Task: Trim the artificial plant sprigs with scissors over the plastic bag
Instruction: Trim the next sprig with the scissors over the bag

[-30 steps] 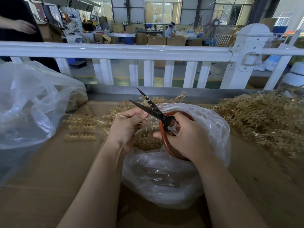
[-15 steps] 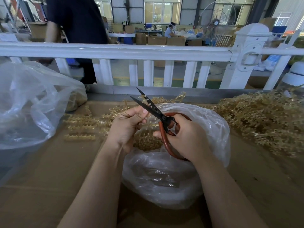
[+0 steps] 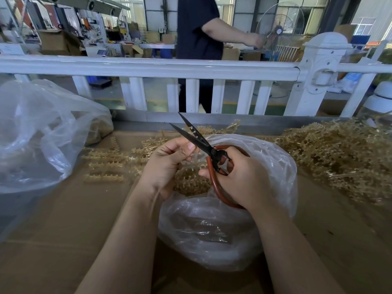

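My right hand point(image 3: 244, 177) grips red-handled scissors point(image 3: 209, 149) with dark blades open, pointing up and left over a clear plastic bag point(image 3: 212, 230). My left hand point(image 3: 167, 162) pinches a small tan sprig piece beside the lower blade; the piece is mostly hidden by my fingers. Cut tan bits point(image 3: 191, 183) lie inside the bag's open mouth. Trimmed sprig strips point(image 3: 104, 164) lie in rows on the cardboard to the left. A big heap of untrimmed tan sprigs point(image 3: 339, 158) fills the right side.
A large clear bag point(image 3: 38, 134) with some tan pieces sits at the left. A white railing point(image 3: 148, 68) runs along the table's far edge. Behind it a person in dark clothes point(image 3: 197, 39) walks past. Brown cardboard point(image 3: 53, 230) covers the table.
The person behind the railing has walked from the left to the middle. My hands and the scissors have barely shifted; the blades stay open.
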The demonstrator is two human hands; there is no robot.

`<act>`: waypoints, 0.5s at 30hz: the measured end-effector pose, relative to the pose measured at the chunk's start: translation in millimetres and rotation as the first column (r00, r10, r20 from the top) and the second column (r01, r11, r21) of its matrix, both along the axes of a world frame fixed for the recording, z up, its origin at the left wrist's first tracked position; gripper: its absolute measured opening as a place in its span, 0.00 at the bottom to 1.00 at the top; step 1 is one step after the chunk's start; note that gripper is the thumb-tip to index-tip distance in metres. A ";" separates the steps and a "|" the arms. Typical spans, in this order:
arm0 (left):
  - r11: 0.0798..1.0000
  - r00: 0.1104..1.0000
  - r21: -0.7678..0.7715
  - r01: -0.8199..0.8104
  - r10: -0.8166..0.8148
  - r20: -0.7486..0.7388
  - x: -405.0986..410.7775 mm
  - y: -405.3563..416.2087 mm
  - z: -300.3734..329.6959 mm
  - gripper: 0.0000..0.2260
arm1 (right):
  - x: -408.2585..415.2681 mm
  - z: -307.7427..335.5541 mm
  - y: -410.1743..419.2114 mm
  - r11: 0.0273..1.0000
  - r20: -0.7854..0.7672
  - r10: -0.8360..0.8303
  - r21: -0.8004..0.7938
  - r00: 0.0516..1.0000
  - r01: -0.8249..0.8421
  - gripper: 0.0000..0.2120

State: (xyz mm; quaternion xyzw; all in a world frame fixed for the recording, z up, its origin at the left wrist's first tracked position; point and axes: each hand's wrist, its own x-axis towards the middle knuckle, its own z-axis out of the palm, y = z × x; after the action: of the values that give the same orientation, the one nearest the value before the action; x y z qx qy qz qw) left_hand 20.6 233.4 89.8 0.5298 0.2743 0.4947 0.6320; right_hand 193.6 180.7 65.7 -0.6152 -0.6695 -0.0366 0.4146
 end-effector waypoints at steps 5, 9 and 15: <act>1.000 1.000 0.010 -0.001 0.001 -0.012 -1.6 -1.4 0.8 0.04 | 1.2 0.1 -0.1 1.000 -0.003 0.007 -0.009 1.000 -0.007 0.31; 0.998 0.995 -0.022 -0.062 0.063 0.071 -5.6 1.4 2.3 0.05 | 2.3 -1.3 0.0 0.999 -0.005 0.024 -0.035 1.000 -0.024 0.31; 0.989 0.989 0.010 -0.148 0.148 0.032 -7.8 4.1 0.4 0.03 | 1.8 -1.2 0.0 0.999 -0.015 0.033 -0.034 0.999 -0.033 0.32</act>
State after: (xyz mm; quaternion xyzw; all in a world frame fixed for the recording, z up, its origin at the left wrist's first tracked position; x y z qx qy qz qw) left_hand 12.8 237.5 90.2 0.5041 0.2998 0.5502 0.5944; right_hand 195.4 180.7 64.5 -0.6112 -0.6771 -0.0137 0.4096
